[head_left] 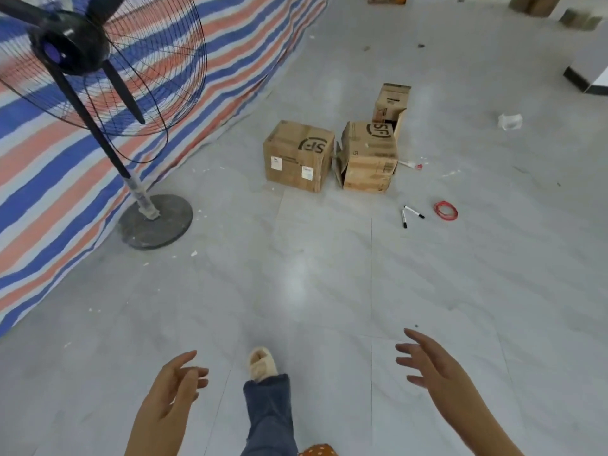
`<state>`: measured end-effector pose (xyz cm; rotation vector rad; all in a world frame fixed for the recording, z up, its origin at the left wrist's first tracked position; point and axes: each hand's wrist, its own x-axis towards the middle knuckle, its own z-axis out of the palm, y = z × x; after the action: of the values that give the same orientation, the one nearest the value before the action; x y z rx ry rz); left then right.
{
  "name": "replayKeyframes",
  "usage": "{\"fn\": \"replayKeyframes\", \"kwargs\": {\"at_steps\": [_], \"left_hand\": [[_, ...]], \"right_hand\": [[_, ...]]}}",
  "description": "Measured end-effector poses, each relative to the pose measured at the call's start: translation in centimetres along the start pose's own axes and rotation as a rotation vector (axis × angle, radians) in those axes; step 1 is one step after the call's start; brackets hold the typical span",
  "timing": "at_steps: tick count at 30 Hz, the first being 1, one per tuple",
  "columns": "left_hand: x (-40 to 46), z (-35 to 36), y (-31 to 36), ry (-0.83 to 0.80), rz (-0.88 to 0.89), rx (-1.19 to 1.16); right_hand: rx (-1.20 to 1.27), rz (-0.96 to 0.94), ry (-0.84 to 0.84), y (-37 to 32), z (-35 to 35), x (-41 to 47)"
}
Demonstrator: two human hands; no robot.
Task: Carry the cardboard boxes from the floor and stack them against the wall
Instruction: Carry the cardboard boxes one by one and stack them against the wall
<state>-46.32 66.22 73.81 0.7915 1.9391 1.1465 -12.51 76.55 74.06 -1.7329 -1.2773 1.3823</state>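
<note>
Three cardboard boxes stand on the grey tiled floor ahead of me. The left box (298,156) is closed and carries white labels. Beside it on the right sits a box (368,158) with a torn, loose side flap. A smaller box (392,103) stands behind that one, its flap open. My left hand (171,393) and my right hand (431,366) are stretched forward low in the view, both empty with fingers apart, well short of the boxes. My foot in a beige slipper (261,362) is between them.
A black standing fan (82,54) with a round base (154,222) stands at the left before a striped blue, red and white tarp (39,179). Two markers (409,215) and a red ring (445,210) lie right of the boxes. More boxes (534,3) sit far back.
</note>
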Motion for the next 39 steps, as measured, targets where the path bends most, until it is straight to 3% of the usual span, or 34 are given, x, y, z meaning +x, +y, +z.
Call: {"fn": "replayKeyframes", "kwargs": {"at_steps": [8,14,22,28,34,39], "left_hand": [[21.1,-0.1,9.8,-0.103,0.089,0.053],[31.9,1.3,15.0,-0.163,0.114,0.102],[44.2,6.4,17.8,-0.103,0.0,0.065],[54.8,12.0,24.2,-0.012,-0.008,0.023],[64.5,17.2,29.5,-0.071,0.048,0.049],[73.0,19.8,29.9,-0.131,-0.015,0.101]], "right_hand": [[0.034,-0.006,0.05,-10.4,7.6,14.2],[0.023,0.004,0.071,-16.2,10.5,22.8],[0.029,0.129,0.081,-20.1,10.2,37.2],[-0.009,0.053,0.033,-27.9,8.8,52.3],[-0.121,-0.092,-0.037,-35.7,8.2,64.3],[-0.107,0.013,-0.039,-36.0,9.6,70.8]]}}
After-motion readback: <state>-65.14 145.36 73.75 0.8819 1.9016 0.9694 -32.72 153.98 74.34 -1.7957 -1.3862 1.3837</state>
